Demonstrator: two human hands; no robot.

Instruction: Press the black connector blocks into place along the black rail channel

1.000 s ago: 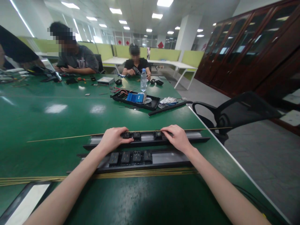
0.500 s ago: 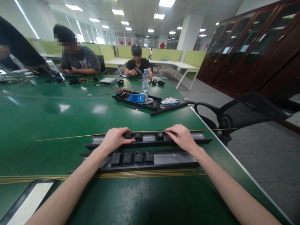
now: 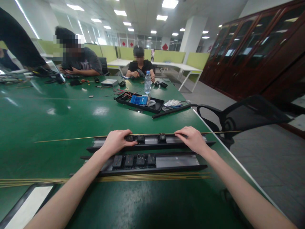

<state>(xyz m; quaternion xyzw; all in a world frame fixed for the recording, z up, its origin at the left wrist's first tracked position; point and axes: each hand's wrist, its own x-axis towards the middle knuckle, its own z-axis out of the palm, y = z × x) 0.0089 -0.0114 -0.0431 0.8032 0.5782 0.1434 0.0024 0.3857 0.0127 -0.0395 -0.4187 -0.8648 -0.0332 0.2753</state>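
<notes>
A long thin brass rod (image 3: 152, 135) lies along the far edge of the far black channel rail (image 3: 147, 145). My left hand (image 3: 116, 139) is closed around the rod and a small black block (image 3: 130, 138), fingers at the back and thumb in front. Beside it sits another black block (image 3: 140, 139), with a third block (image 3: 162, 137) further right. My right hand (image 3: 190, 136) pinches the rod between thumb and fingers near the rail's right part. Closer to me, a second channel rail (image 3: 177, 160) carries a row of several larger black blocks (image 3: 129, 161).
Several brass rods (image 3: 152, 176) lie in front of the near rail. A black-and-white flat item (image 3: 30, 203) is at lower left. Beyond are a black tray (image 3: 156, 106), a water bottle (image 3: 147, 82) and gloves (image 3: 172, 105). An office chair (image 3: 250, 114) stands right; people sit across.
My right hand has slid a little to the right along the brass rod, away from the third block. My left hand stays in place.
</notes>
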